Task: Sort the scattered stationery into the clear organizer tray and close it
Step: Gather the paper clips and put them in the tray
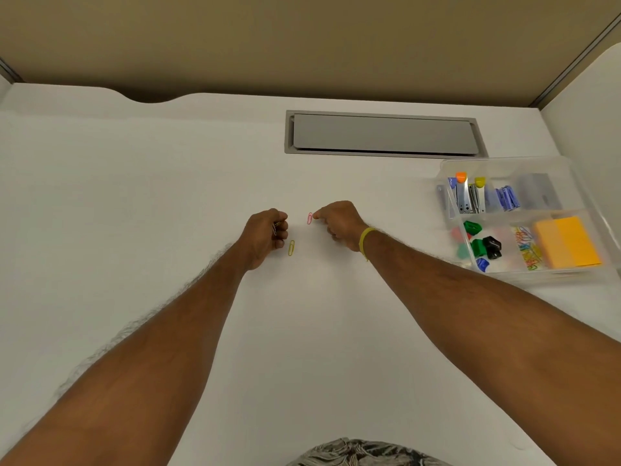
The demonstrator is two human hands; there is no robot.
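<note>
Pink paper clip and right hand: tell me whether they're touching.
Touching. In the head view, the right hand has its fingertips pinched against the right edge of the pink paper clip, with no white desk showing between them.

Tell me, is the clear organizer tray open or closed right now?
Open. The clear organizer tray shows no lid over its compartments, and the binder clips and orange sticky notes inside lie uncovered.

left hand [265,235] contents mostly hidden, organizer tray [447,169] contents blurred
</note>
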